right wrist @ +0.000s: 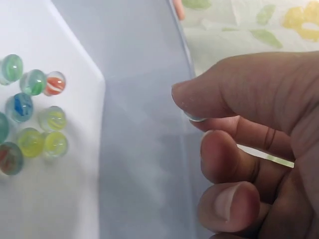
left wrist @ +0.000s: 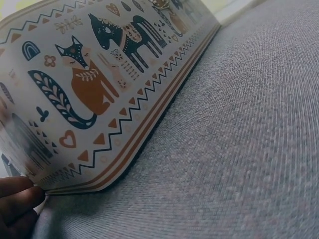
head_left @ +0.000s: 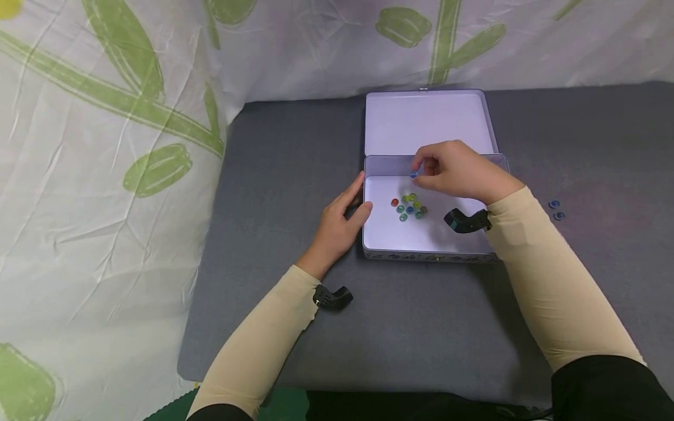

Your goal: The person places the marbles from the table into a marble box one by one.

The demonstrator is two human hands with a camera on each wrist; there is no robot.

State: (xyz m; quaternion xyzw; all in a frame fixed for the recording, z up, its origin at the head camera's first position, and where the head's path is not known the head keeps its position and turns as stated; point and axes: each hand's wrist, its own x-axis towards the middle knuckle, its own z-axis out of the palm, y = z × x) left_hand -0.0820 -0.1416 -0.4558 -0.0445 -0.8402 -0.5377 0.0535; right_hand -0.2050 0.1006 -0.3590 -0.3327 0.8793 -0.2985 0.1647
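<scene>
A metal tin box [head_left: 429, 255] stands with its hinged lid [head_left: 425, 123] laid back. Loose glass marbles [head_left: 410, 209] in green, yellow, red and blue lie clustered on its white floor. Above the tin's inside, near the back wall, my right hand [head_left: 457, 172] pinches a blue marble [head_left: 413, 174] between thumb and forefinger. The right wrist view shows only a sliver of that marble, the fingers hiding the rest. My left hand [head_left: 339, 227] rests against the tin's left side, its thumb at the rim and its fingers extended along the outer wall.
Two blue marbles [head_left: 556, 210] lie on the grey tabletop [head_left: 274, 193], to the right of the tin beside my right forearm. A white curtain with green leaf shapes [head_left: 158, 169] hangs along the left and back edges. Patterned animals cover the tin's front wall [left wrist: 124, 64].
</scene>
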